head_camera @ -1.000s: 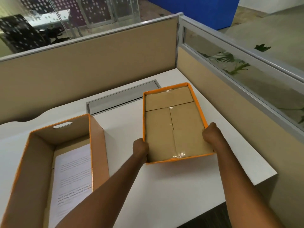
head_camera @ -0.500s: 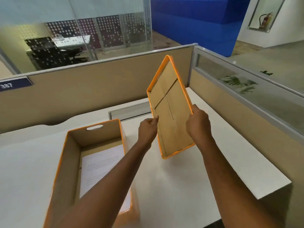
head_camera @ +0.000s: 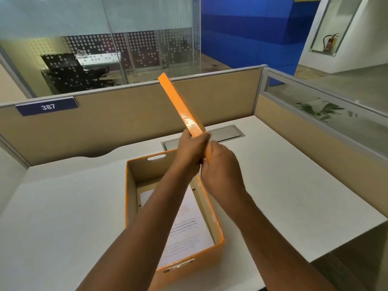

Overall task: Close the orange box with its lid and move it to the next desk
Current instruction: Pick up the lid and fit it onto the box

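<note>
The orange box (head_camera: pixel 129 198) stands uncovered on the white desk (head_camera: pixel 283 185), with printed paper sheets (head_camera: pixel 186 229) lying inside. The orange lid (head_camera: pixel 180 106) is held up in the air above the box's far end, turned edge-on so only its narrow orange rim shows. My left hand (head_camera: pixel 191 150) and my right hand (head_camera: pixel 220 166) both grip the lid's near end, close together. My forearms cross over the box and hide part of its inside.
Beige partition walls (head_camera: pixel 126 120) close the desk at the back and right, with a blue sign reading 387 (head_camera: pixel 47 106). A grey cable cover (head_camera: pixel 226 133) is set into the desk behind the box. The desk's front right edge (head_camera: pixel 315 257) drops to dark floor.
The lid was lifted off the desk at the right, swung left over the box and turned onto its edge. My hands came together on its near end.
</note>
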A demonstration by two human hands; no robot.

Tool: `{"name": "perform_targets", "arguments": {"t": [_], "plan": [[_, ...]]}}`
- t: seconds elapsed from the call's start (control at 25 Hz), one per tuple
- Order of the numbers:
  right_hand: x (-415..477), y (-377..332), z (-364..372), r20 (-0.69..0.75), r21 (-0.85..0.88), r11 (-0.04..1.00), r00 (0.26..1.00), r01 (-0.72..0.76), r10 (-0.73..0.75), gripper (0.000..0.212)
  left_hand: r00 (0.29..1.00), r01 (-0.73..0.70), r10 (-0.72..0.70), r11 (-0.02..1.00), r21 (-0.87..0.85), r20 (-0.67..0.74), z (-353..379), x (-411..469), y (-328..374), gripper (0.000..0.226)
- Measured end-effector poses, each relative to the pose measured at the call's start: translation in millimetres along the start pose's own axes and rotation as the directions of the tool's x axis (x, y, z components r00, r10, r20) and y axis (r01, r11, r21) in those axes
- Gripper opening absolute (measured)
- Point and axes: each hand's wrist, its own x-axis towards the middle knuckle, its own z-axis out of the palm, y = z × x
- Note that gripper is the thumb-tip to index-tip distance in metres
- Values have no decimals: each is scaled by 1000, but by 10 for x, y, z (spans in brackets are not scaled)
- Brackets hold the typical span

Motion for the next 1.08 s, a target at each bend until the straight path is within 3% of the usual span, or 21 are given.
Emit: {"name": "perform_targets", "arguments": {"t": [0.12, 0.24, 0.28, 0.36, 0.44, 0.52, 0.64, 0.8, 1.08], "plan": [[-93, -65, -36, 76, 258, 965, 996, -55, 36, 50, 997, 79, -79, 997, -14, 3, -586, -50, 51, 33], [57, 171, -60, -86, 84, 986, 985, -145, 152, 57, 986, 166, -164, 983, -74, 30, -1167, -94, 42, 42], [115, 274, -56, -69, -1, 976, 974, -216, 216, 62, 979, 202, -199, 973, -113, 33, -1340, -127, 49, 39], [208, 450, -38, 150, -71, 928, 916, -365, 371, 73, 962, 274, -270, 942, -193, 48, -1590, -190, 56, 33], [250, 519, 1, 430, -21, 892, 801, -452, 416, 76, 951, 309, -305, 926, -218, 54, -1723, -258, 26, 34], [278, 511, 73, 513, -3, 909, 779, -418, 360, 72, 951, 304, -309, 935, -181, -1, -1779, -306, -28, 39], [294, 486, 176, 478, 10, 939, 827, -343, 297, 68, 942, 265, -281, 959, -103, -185, -1824, -381, -111, 33], [241, 574, 335, 515, -11, 960, 821, -281, 247, 65, 935, 181, -67, 934, 307, -349, -1876, -459, -311, 26], [125, 759, 574, 525, -39, 968, 820, -246, 230, 62, 912, 252, -104, 905, 343, -396, -1897, -597, -728, 49]]}}
